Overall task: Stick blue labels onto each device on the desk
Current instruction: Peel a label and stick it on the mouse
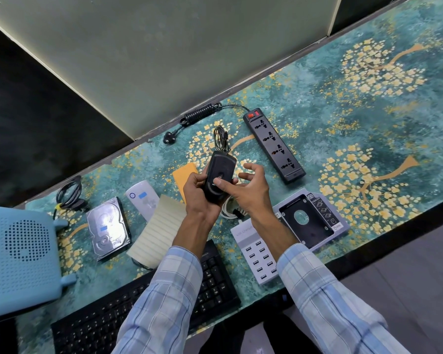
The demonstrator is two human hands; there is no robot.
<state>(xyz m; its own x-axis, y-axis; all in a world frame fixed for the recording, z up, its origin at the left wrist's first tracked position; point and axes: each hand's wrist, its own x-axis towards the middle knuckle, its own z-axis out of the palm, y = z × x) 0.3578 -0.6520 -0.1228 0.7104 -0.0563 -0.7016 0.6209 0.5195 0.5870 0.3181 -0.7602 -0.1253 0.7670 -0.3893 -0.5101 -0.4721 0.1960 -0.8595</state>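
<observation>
The patterned desk (pixel 368 123) runs from near left to far right. A blue router (pixel 18 254) sits at the near left, with a black keyboard (pixel 108 318) along the near edge beside it. A power strip (pixel 274 145) lies farther back, to the right of the hands. A drive caddy (pixel 307 221) and a grey USB charger (pixel 256 254) lie near right.

Left of centre are a hard drive (pixel 109 226) and a white device (pixel 143 198), each already carrying a blue label (pixel 103 228). A cream label sheet (pixel 159 231) lies between them and the left forearm.

The black device (pixel 219 172), probably a mouse, is held above the desk. Its long axis runs near to far, and its coiled cable trails off the far end.

The left hand (pixel 197 192) grips it from the left, fingers wrapped round its near half. The right hand (pixel 248 190) comes in from the right. Its thumb (pixel 219 182) presses on the upturned face, and its other fingers are spread, loosely bent and holding nothing. Whether a label sits under the thumb cannot be told.

The device lies just left of the right hand, so any smoothing stroke probably runs along that near-far axis.
</observation>
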